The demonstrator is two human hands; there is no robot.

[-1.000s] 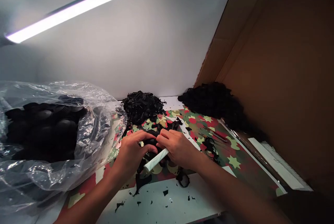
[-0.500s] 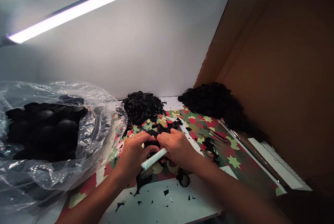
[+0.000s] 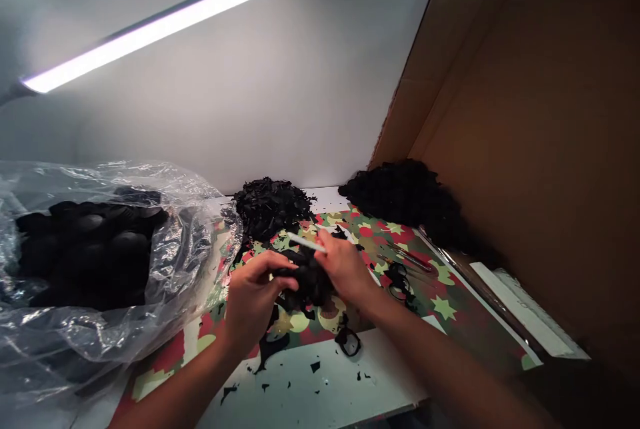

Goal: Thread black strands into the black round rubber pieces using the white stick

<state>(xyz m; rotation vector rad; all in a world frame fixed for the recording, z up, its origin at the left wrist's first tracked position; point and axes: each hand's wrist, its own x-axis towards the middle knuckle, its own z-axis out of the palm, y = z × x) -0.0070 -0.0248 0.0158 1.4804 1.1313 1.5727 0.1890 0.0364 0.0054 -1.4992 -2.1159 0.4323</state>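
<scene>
My left hand (image 3: 253, 296) and my right hand (image 3: 345, 266) meet over the patterned mat (image 3: 440, 296), both gripping a black lumpy piece (image 3: 307, 279) held between them. The right hand also pinches a thin white tool (image 3: 306, 242), whose tip points left above the black piece. The left hand's fingers curl round the piece's left end. Small black scraps (image 3: 320, 368) lie on the white board below the hands.
A clear plastic bag (image 3: 100, 262) full of black pieces fills the left. Two heaps of black material sit at the back, a flaky heap (image 3: 270, 206) and a curly heap (image 3: 405, 192). Scissors (image 3: 407, 257) lie on the mat's right. A cardboard wall (image 3: 530, 136) rises right. A lamp bar (image 3: 150, 26) hangs overhead.
The white tool has swung up from low between the hands to above the black piece. Both hands have lifted slightly with the piece.
</scene>
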